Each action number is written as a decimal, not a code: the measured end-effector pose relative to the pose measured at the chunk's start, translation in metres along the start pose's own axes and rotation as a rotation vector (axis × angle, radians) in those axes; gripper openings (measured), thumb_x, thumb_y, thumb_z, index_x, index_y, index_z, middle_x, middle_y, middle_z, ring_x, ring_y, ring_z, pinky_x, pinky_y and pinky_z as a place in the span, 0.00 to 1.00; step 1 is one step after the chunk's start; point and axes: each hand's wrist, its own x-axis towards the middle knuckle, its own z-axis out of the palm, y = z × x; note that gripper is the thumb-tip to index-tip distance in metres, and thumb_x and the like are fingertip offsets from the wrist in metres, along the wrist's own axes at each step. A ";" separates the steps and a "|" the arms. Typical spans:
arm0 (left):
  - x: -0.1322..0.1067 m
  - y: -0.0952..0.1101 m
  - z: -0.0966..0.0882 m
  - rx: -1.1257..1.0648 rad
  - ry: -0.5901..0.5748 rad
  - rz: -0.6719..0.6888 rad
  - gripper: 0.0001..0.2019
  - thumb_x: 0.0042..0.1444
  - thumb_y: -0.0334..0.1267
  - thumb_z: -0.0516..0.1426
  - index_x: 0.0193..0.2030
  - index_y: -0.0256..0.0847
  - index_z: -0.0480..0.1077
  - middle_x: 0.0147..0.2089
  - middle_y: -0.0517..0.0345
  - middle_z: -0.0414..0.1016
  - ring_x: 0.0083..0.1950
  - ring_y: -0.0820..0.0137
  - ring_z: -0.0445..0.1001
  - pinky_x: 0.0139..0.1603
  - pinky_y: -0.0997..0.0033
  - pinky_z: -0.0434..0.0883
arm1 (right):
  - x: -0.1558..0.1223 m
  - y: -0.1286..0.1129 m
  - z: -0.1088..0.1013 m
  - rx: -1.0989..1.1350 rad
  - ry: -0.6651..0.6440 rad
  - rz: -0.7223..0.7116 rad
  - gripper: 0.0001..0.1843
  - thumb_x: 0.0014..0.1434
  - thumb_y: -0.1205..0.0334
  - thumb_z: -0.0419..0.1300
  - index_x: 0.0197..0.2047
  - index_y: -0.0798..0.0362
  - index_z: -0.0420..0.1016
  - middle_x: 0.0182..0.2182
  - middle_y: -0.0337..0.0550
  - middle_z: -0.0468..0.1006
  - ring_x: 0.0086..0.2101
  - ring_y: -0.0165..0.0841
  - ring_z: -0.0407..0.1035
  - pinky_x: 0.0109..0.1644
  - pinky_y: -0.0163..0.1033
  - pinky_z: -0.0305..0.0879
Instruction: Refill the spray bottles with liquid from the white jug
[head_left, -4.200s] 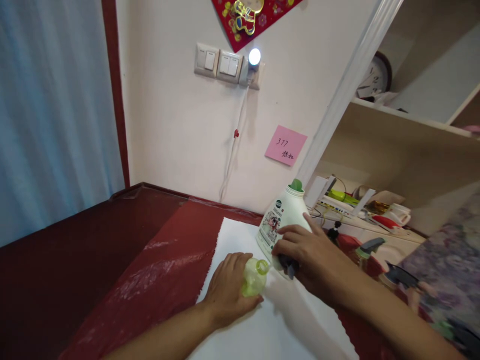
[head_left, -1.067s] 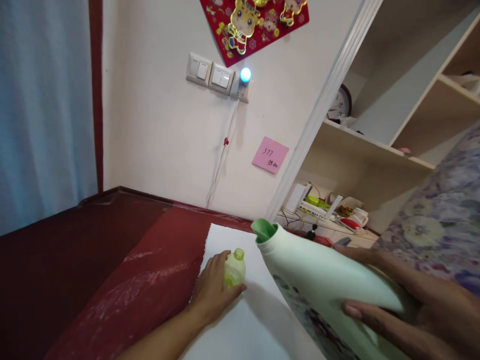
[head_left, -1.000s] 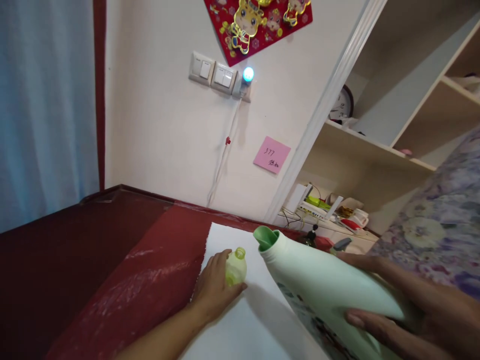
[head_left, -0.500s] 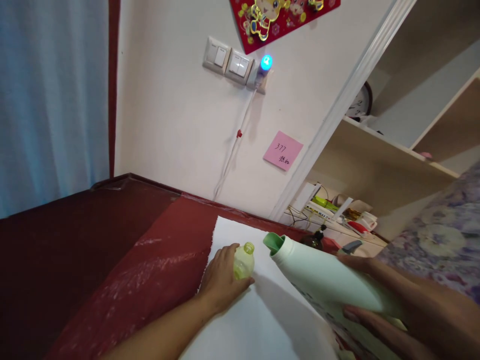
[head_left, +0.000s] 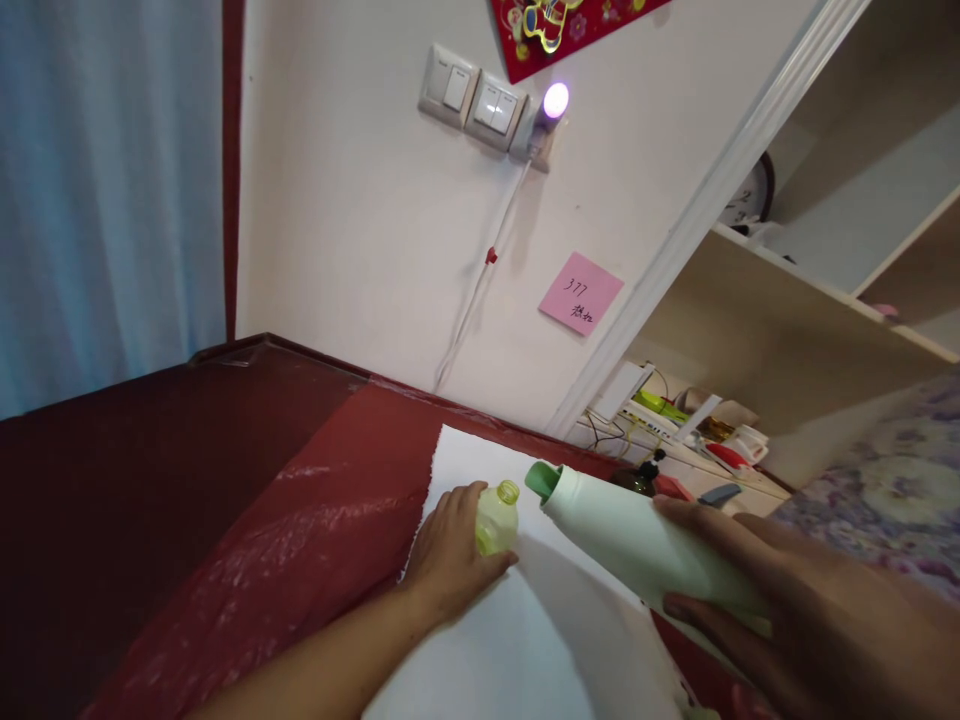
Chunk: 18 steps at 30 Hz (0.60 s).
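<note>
My left hand [head_left: 450, 550] is wrapped round a small yellow-green bottle [head_left: 496, 518] that stands upright with its mouth uncovered on a white sheet [head_left: 517, 640]. My right hand [head_left: 780, 610] grips a large white detergent jug [head_left: 645, 545] and holds it tilted almost flat. Its green spout [head_left: 541, 479] points left, close to the small bottle's mouth and slightly above it. No liquid shows between them.
The white sheet lies on a red plastic-covered table [head_left: 300, 540]. Behind it is a wall with switches [head_left: 480, 100], a glowing plug light [head_left: 555, 100] and a pink note [head_left: 580, 293]. A shelf at right holds several cluttered items [head_left: 675, 420]. Floral fabric [head_left: 885, 500] fills the right edge.
My right hand has lifted the jug off the table, tipped it over and brought its spout down toward the small bottle. My left hand has stayed on the small bottle.
</note>
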 end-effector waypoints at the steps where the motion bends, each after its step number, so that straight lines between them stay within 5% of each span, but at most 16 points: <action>1: 0.000 0.000 0.000 0.000 -0.002 0.002 0.41 0.50 0.46 0.67 0.68 0.36 0.60 0.65 0.42 0.69 0.65 0.52 0.66 0.68 0.53 0.64 | 0.001 -0.002 0.000 0.001 0.002 0.002 0.24 0.63 0.46 0.53 0.57 0.44 0.75 0.38 0.43 0.87 0.23 0.40 0.80 0.16 0.40 0.73; 7: 0.001 -0.003 0.002 0.000 0.010 0.011 0.40 0.49 0.45 0.67 0.68 0.38 0.61 0.64 0.43 0.69 0.65 0.51 0.66 0.66 0.52 0.64 | 0.006 -0.019 -0.011 -0.049 -0.210 0.082 0.24 0.63 0.58 0.52 0.60 0.47 0.75 0.45 0.51 0.86 0.30 0.46 0.82 0.25 0.46 0.77; 15: 0.000 -0.003 0.002 0.001 0.014 0.014 0.40 0.49 0.44 0.68 0.68 0.38 0.61 0.64 0.43 0.69 0.65 0.51 0.66 0.66 0.51 0.65 | 0.013 -0.016 -0.010 -0.030 -0.168 -0.016 0.23 0.60 0.57 0.53 0.57 0.45 0.76 0.42 0.51 0.86 0.20 0.41 0.77 0.15 0.42 0.70; 18: 0.000 -0.003 0.003 0.002 0.017 0.021 0.40 0.49 0.44 0.68 0.68 0.37 0.61 0.63 0.42 0.69 0.64 0.51 0.66 0.65 0.50 0.66 | 0.012 -0.013 -0.007 0.109 -0.116 0.052 0.23 0.58 0.56 0.55 0.56 0.41 0.77 0.37 0.47 0.86 0.18 0.40 0.75 0.13 0.41 0.68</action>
